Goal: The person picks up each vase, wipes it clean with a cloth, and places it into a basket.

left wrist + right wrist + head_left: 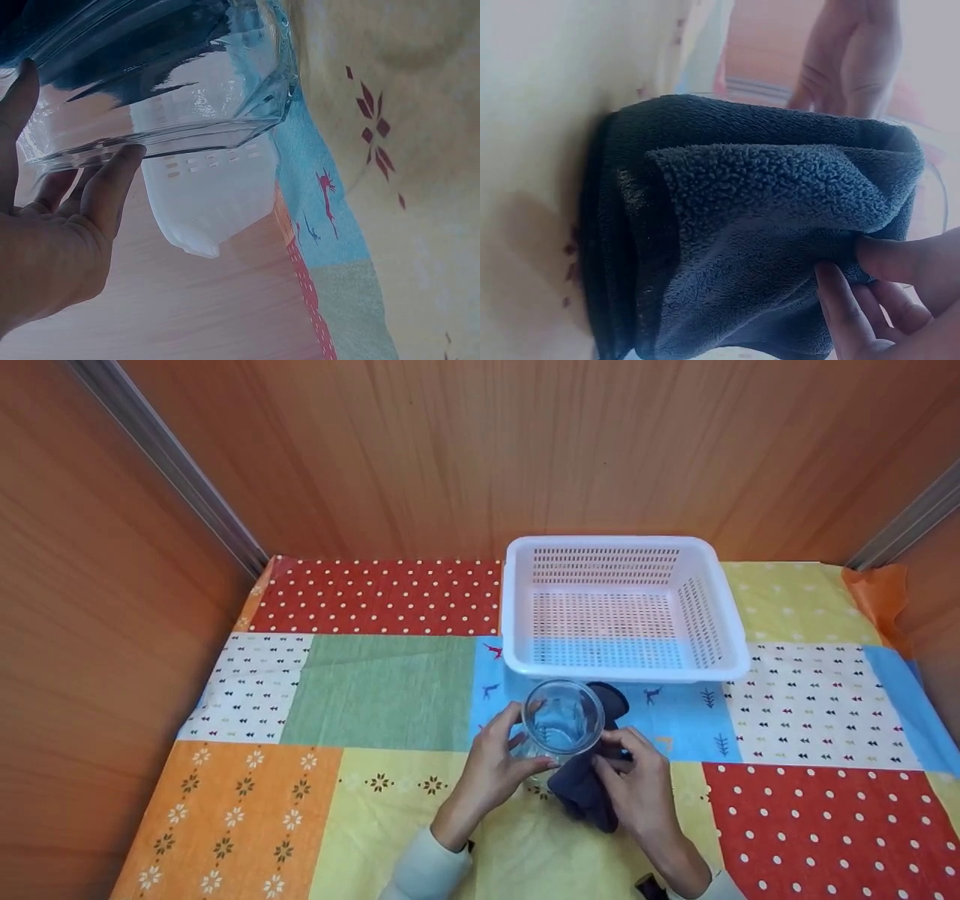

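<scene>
A clear glass cup (561, 724) with a round rim and angular walls stands in front of the person, mouth up. My left hand (495, 761) holds it from the left, thumb at the near side and fingers on the far side. In the left wrist view, the fingertips lie against the see-through wall of the cup (202, 127). A dark grey, fleecy cloth (586, 799) drapes along the cup's right side. My right hand (639, 780) pinches the folded cloth (750, 232) between thumb and fingers, close to the cup's rim.
A white plastic basket (736, 660) with slotted walls stands just beyond the cup, near the back wooden panel (450, 457). The patchwork tablecloth (390, 690) lies under everything. Wooden panels also close in the left (90, 622) and right sides.
</scene>
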A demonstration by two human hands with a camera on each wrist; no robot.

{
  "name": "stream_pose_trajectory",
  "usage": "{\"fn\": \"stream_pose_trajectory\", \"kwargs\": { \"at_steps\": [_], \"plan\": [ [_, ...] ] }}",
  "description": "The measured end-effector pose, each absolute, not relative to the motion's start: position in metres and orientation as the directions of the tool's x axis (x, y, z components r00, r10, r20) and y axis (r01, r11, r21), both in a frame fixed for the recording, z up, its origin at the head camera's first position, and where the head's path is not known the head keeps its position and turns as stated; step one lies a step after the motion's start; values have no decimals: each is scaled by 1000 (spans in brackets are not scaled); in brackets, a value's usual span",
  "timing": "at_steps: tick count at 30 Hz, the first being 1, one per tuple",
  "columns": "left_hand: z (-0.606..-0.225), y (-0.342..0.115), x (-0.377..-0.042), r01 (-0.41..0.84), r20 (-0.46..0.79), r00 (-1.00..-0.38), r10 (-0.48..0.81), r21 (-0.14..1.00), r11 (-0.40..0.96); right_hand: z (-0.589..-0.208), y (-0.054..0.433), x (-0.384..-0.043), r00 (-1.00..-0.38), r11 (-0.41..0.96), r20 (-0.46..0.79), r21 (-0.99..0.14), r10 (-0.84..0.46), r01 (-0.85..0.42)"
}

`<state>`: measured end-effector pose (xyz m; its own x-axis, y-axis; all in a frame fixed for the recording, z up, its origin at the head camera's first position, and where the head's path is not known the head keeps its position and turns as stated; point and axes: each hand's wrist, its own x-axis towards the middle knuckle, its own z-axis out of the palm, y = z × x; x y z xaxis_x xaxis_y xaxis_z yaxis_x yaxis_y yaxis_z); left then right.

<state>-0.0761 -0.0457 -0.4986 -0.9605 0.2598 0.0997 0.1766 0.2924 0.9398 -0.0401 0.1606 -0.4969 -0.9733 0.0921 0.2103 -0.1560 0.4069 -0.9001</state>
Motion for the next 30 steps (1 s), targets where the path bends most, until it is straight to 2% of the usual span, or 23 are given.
{"fn": "stream_pose_trajectory", "kwargs": {
  "at_steps": [15,24,30],
  "plan": [
    [-500,-46,-75,161,90,-961,261,951,265,-531,167,-40,-987,508,152,-855,56,-103],
    [-497,-46,-75,144,72,-960,270,956,255,-535,173,-45,-992,633,123,-768,-3,-97],
    [-498,-45,-75,163,90,-960,266,950,265,-534,174,-46,-994,623,111,-776,-15,-96]
  ]
}}
